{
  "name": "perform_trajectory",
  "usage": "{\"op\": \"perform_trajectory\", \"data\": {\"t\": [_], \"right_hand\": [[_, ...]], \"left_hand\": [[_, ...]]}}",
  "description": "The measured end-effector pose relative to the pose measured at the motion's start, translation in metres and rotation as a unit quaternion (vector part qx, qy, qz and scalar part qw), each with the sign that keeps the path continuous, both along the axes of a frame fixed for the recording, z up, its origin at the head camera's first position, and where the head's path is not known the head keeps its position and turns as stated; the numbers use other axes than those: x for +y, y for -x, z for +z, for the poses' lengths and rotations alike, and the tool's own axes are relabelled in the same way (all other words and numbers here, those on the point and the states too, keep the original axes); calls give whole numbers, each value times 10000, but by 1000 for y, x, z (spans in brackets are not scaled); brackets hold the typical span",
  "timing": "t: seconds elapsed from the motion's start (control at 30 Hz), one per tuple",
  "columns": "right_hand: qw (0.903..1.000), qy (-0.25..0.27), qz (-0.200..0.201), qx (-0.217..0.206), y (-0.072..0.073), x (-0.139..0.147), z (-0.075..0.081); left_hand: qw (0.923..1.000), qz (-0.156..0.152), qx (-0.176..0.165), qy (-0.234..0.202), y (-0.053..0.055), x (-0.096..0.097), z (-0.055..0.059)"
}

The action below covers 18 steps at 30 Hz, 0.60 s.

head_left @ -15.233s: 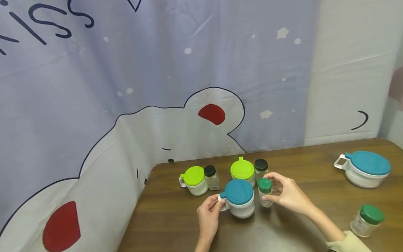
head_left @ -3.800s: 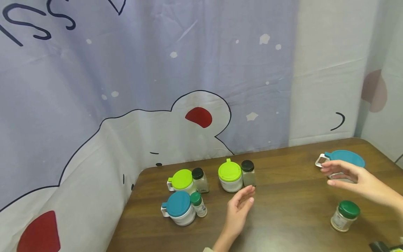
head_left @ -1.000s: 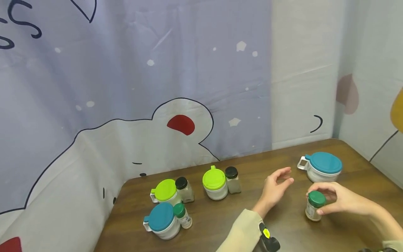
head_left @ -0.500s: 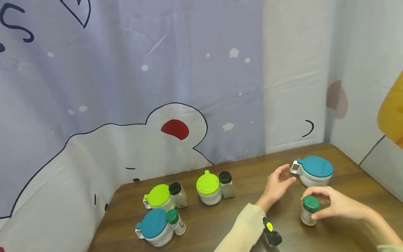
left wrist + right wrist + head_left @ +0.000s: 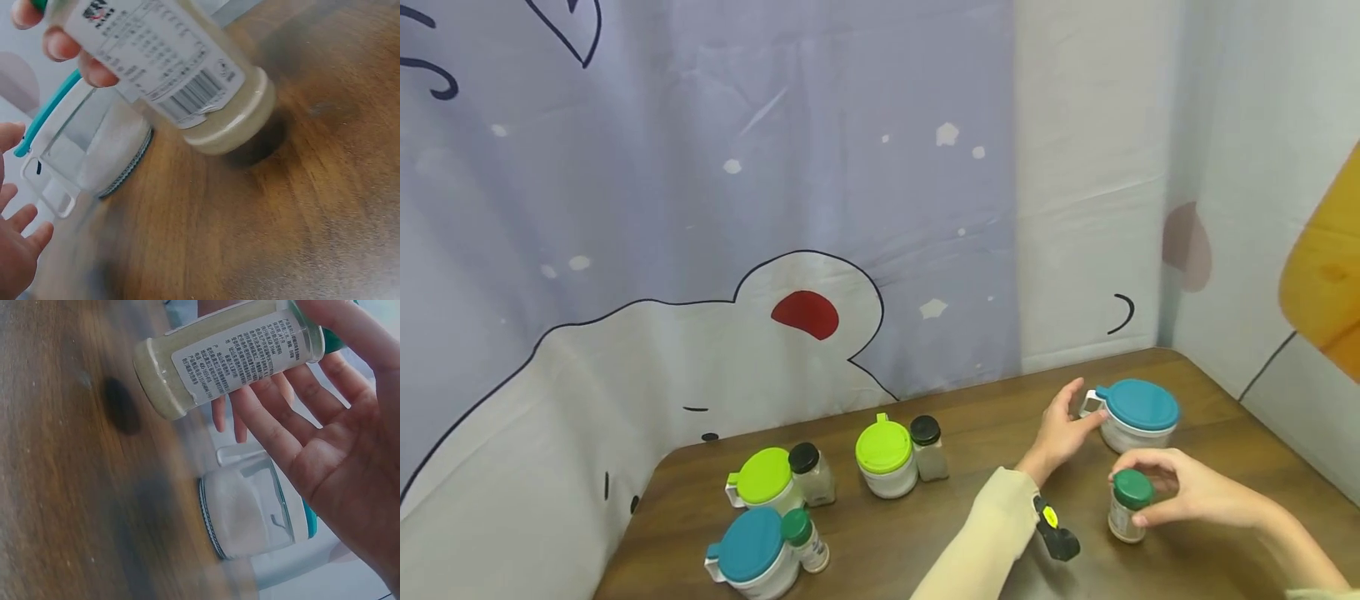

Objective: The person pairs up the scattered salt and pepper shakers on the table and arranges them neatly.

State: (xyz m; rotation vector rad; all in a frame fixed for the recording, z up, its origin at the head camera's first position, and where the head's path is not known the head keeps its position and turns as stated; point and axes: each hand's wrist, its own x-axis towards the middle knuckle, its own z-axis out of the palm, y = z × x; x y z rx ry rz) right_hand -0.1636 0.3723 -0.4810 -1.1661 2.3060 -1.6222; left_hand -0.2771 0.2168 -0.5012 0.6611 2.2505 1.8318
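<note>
In the head view my right hand (image 5: 1187,492) grips a seasoning bottle with a green lid (image 5: 1123,518). The right wrist view shows its printed label and pale powder inside, thumb on one side and fingers on the other. A dark shadow lies apart from the bottle's base, which is lifted off the table. My left hand (image 5: 1058,433) reaches beside the white handle of a blue-lidded glass seasoning jar (image 5: 1138,417), fingers spread and holding nothing. In the left wrist view a gap shows between those fingers (image 5: 37,237) and the jar's handle (image 5: 53,187).
On the wooden table's left stand a lime-lidded jar (image 5: 765,477), a black-capped bottle (image 5: 812,477), another blue-lidded jar (image 5: 752,546) and a smaller green-capped bottle (image 5: 806,542). Mid-table, a second lime-lidded jar (image 5: 884,454) stands beside a black-capped bottle (image 5: 929,450). A printed curtain (image 5: 880,208) hangs behind.
Over the last second my left hand has moved right, up to the blue-lidded jar's handle. Since 3.8 s ago my right hand has taken hold of the green-lidded bottle. The head view has turned right.
</note>
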Motion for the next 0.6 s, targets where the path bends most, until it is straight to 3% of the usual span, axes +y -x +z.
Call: {"op": "perform_trajectory", "data": {"t": [0.23, 0.47, 0.6], "right_hand": [[10000, 20, -49, -6, -2, 7, -3], [9989, 263, 51, -376, -5, 5, -6], [9983, 236, -121, -529, -6, 5, -6]], "left_hand": [[9997, -214, 92, 98, 3, 2, 0], [9995, -217, 115, 175, 3, 1, -3], [9997, -123, 135, 165, 3, 2, -3]]}}
